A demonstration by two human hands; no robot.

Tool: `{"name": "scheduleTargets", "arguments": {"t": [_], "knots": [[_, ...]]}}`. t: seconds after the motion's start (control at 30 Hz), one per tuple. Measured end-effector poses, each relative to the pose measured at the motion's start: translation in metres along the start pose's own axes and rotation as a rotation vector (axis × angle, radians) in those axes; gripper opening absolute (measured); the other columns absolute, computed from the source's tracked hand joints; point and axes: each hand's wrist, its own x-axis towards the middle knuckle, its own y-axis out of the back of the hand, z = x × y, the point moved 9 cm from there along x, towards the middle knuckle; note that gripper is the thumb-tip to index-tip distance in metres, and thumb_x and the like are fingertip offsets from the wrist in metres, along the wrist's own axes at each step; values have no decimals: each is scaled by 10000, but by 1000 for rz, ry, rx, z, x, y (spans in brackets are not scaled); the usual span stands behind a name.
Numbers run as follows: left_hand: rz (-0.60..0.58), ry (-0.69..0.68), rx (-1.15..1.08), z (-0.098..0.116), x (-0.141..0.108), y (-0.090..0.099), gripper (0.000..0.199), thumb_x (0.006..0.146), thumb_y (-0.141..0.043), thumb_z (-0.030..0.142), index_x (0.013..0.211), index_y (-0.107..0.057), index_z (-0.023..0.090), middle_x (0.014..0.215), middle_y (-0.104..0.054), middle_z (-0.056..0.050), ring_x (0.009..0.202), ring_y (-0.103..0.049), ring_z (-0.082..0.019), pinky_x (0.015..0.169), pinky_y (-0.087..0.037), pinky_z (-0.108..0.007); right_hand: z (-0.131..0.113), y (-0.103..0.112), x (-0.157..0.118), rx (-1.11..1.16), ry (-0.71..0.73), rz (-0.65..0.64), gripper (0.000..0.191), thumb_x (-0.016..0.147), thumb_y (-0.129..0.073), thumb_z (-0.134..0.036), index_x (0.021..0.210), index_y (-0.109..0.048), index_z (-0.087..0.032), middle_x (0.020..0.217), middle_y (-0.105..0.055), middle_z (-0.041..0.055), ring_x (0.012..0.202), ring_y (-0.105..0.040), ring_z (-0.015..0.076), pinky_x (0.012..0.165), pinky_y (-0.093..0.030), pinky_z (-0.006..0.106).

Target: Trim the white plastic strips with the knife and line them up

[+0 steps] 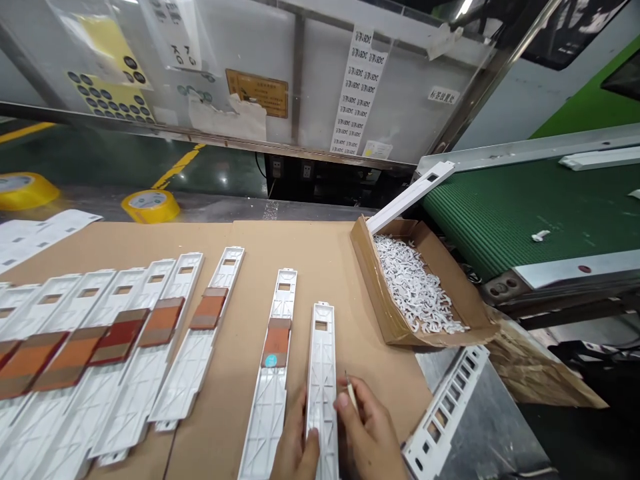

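Your left hand [293, 448] clamped on a white plastic strip [323, 373], your right hand [371, 430] pinching a slim pointed tool [352, 395] beside it

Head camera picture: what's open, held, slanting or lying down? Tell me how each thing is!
Cardboard box: open
Small white pieces: loose, heaped
White bar: slanting
White strip: gripped by the left hand
Pointed tool: held in the right hand
Tape rolls: lying flat
White panels: lying in a row
Slotted panel: lying down
Green belt: moving or still, can't tell
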Motion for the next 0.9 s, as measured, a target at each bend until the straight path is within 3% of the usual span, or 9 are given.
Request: {"name": "scheduleTargets", "arguments": {"t": [0.1, 0.2, 0.33, 0.43, 0.6, 0.73, 0.9], "knots": [[9, -160, 205, 6, -4, 2, 486, 894, -352, 290, 1352, -340, 127, 1410, -371, -160, 1328, -290, -216, 1111, -188, -404, -5, 14, 6, 28, -6, 59, 489, 790, -511, -587, 1029, -626, -177, 638, -594, 4, 512, -511, 138, 542, -456, 251], [-7, -213, 314, 5, -7, -3, 490, 898, -297, 225, 1381, -302, 142, 1414, -360, -158, 1331, -284, -215, 1104, -205, -403, -2, 20, 13, 23, -32, 49, 491, 810, -502, -568, 1075, -618, -172, 661, -589, 2, 500, -483, 120, 509, -431, 231], [36, -204, 354, -2, -11, -9, 532, 886, -278, 192, 1410, -219, 123, 1433, -308, -172, 1339, -267, -222, 1106, -185, -400, 14, 17, 19, 8, -78, -28, 487, 843, -475, -549, 1134, -589, -176, 739, -604, 23, 535, -477, 114, 457, -377, 203], [95, -171, 254, -4, -13, -6, 546, 879, -329, 231, 1407, -236, 128, 1420, -336, -158, 1329, -289, -246, 1111, -158, -386, 26, 15, 21, 19, -119, -52, 516, 839, -467, -568, 1156, -573, -176, 757, -596, 29, 535, -449, 110, 420, -341, 198], [10, -75, 219, -3, -9, -3, 559, 843, -390, 213, 1389, -281, 158, 1468, -289, -92, 1358, -214, -259, 1118, -112, -392, 31, 13, 23, 85, -184, -48, 618, 795, -504, -612, 1228, -526, -171, 749, -558, 11, 522, -394, 91, 437, -346, 205], [34, -112, 238, 9, -7, 2, 557, 806, -436, 178, 1353, -340, 147, 1468, -258, -92, 1353, -231, -260, 1114, -113, -390, 34, 12, 24, 138, -225, -48, 674, 782, -512, -629, 1287, -476, -184, 753, -537, -3, 525, -391, 85, 436, -344, 200], [9, -25, 263, 2, -6, -1, 534, 775, -457, 121, 1303, -407, 183, 1458, -228, -39, 1352, -227, -270, 1113, -119, -407, 38, 10, 22, 130, -232, -76, 681, 807, -488, -618, 1322, -435, -176, 740, -534, -9, 531, -413, 84, 443, -354, 195]]}}
